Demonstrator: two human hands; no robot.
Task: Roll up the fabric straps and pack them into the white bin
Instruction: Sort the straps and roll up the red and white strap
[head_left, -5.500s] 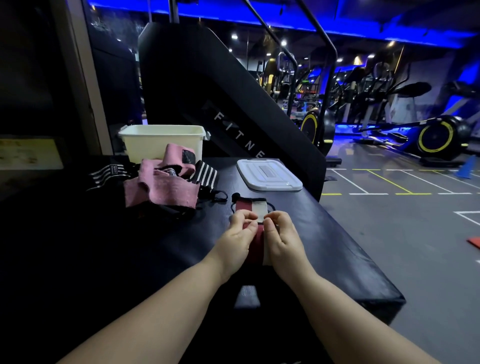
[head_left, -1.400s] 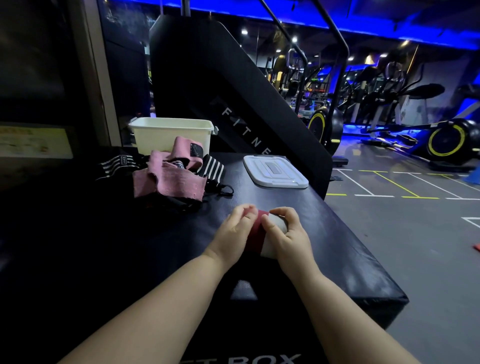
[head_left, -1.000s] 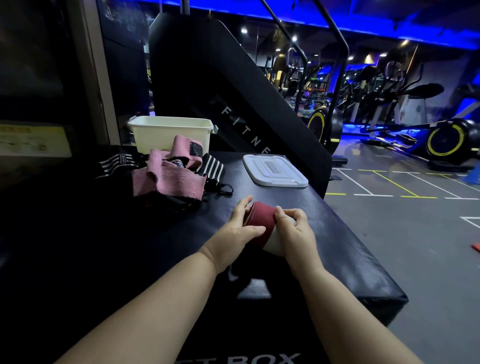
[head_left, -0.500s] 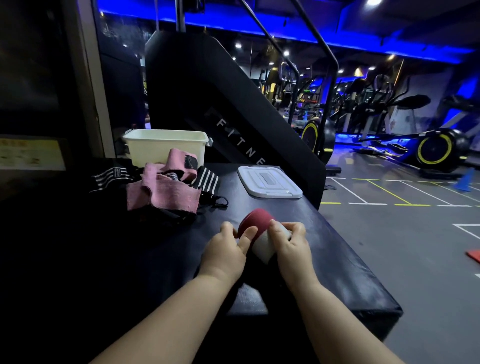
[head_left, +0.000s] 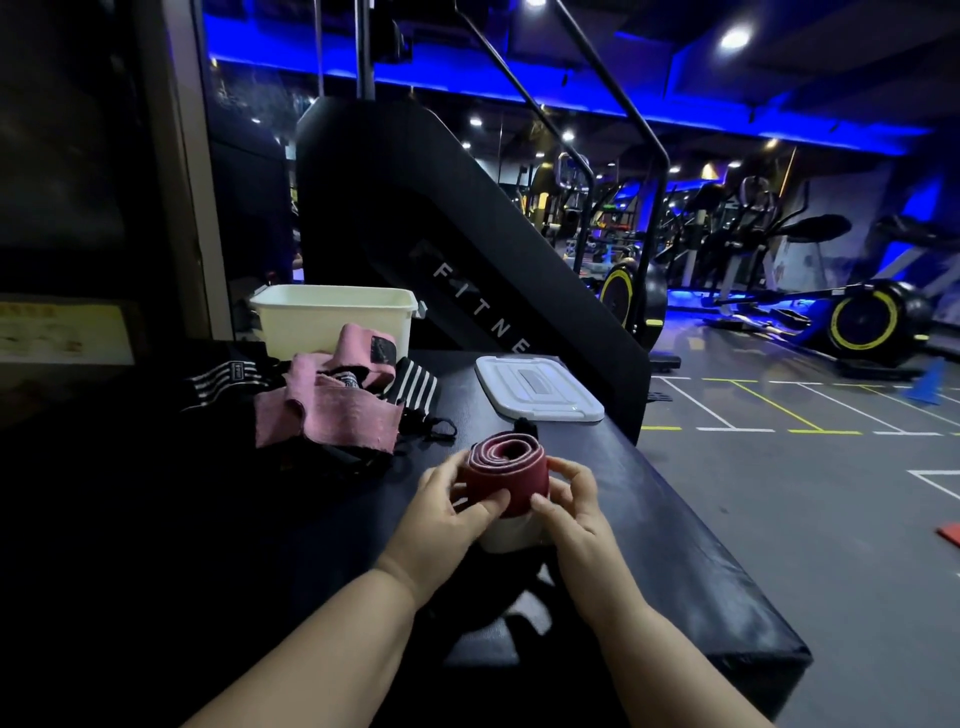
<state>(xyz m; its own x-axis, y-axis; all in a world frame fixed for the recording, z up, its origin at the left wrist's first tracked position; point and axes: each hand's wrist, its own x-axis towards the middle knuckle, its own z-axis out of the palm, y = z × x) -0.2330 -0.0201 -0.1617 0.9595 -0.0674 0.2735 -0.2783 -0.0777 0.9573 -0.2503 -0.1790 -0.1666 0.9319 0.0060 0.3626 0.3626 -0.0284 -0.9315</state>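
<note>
On the black padded gym box (head_left: 675, 545), the left hand (head_left: 447, 514) and right hand (head_left: 576, 509) curl their fingers round a dark red rolled strap (head_left: 511, 478). Rolling looks done. Next comes a carry along the bare lane between the unrolled strap pile (head_left: 332, 410) and the lid (head_left: 537, 387), into the far-edge white bin (head_left: 332, 317).

Red-white strap (head_left: 506, 480) rolled, upright; white bin (head_left: 332, 322) behind.
</note>
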